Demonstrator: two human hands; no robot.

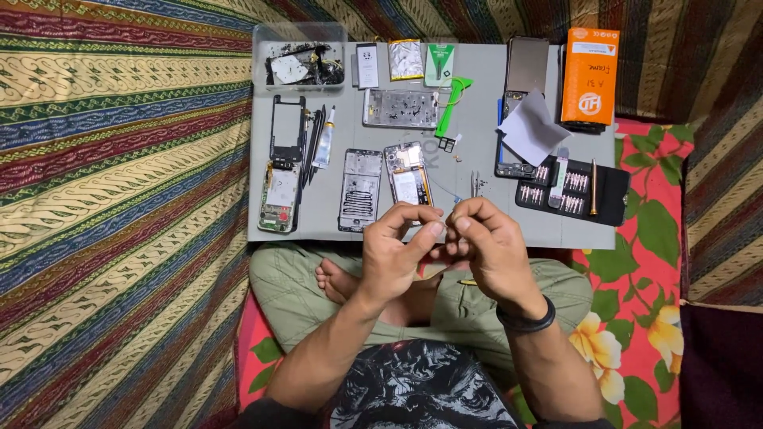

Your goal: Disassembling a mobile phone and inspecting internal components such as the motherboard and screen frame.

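My left hand [397, 250] and my right hand [486, 242] meet above my crossed legs, at the near edge of a grey work mat [477, 143]. Both pinch something very small between thumb and fingertips; a thin clear strip or wire [445, 193] seems to run up from it toward the mat. What the piece is cannot be made out. Just beyond my fingers lies an opened phone with its board exposed [407, 173], next to a bare phone frame [361, 189].
The mat holds another opened phone [279, 195], a black frame [287, 127], a glue tube [325, 137], a metal midframe [400, 108], green pry tools [451, 103], tweezers [475, 183], a screwdriver bit set [572, 189], an orange box [590, 75] and a clear parts tray [300, 59]. Striped and floral cloths surround it.
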